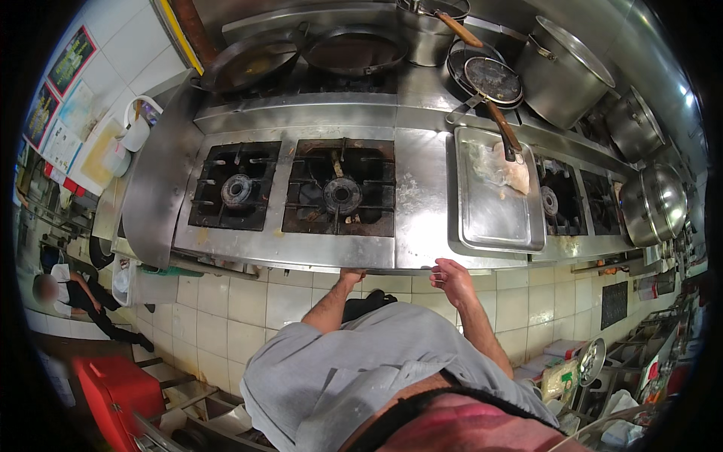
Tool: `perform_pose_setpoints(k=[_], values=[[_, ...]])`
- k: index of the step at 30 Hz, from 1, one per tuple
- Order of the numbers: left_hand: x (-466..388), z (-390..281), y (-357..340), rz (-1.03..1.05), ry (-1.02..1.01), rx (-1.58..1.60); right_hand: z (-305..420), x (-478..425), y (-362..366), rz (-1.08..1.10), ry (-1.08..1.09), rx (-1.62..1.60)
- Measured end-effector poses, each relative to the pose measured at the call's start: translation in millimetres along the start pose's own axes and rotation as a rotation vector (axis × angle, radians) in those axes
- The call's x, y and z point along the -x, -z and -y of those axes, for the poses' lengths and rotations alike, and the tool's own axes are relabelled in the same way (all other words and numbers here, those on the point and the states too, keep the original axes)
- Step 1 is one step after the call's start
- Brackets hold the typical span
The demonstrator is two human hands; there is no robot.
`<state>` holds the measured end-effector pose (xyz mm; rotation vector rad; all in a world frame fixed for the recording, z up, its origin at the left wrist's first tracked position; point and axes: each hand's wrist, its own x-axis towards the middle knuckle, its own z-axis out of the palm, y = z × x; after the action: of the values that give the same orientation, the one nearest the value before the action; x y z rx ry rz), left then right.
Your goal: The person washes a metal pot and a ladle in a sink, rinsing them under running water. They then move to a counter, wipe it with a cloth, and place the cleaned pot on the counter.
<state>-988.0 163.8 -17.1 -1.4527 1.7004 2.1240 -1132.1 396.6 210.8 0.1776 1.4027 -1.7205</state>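
A stainless steel gas range (361,248) stands before me, with two burner grates (339,192) on its near left side. My left hand (352,276) is at the range's front edge; its fingers are partly hidden there, so I cannot tell what they grip. Just below the same edge, further right, my right hand (452,278) is raised with fingers apart and nothing in it. Nearest to that hand is a rectangular metal tray (491,220). In the tray lies a pale lump (511,169) beside clear plastic wrap (486,161).
Wooden-handled strainers (493,79) overhang the tray's back. Two dark pans (356,50) sit on the rear burners. Large steel pots (565,73) line the back right. A seated person (79,294) is at far left, and a red box (121,390) stands behind me at left.
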Motion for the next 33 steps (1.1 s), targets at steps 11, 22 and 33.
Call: perform_pose_setpoints(k=[11,22,33], values=[[-4,3,1,0.022,-0.038,0.067,9,-16,-5,0.032,-0.014,0.02],[4,-4,5,0.044,0.016,-0.075,160,-124,-60,0.154,0.31,-0.188],[65,119,116,-0.277,0.201,0.013,242,-212,-92,0.249,0.297,-0.658]])
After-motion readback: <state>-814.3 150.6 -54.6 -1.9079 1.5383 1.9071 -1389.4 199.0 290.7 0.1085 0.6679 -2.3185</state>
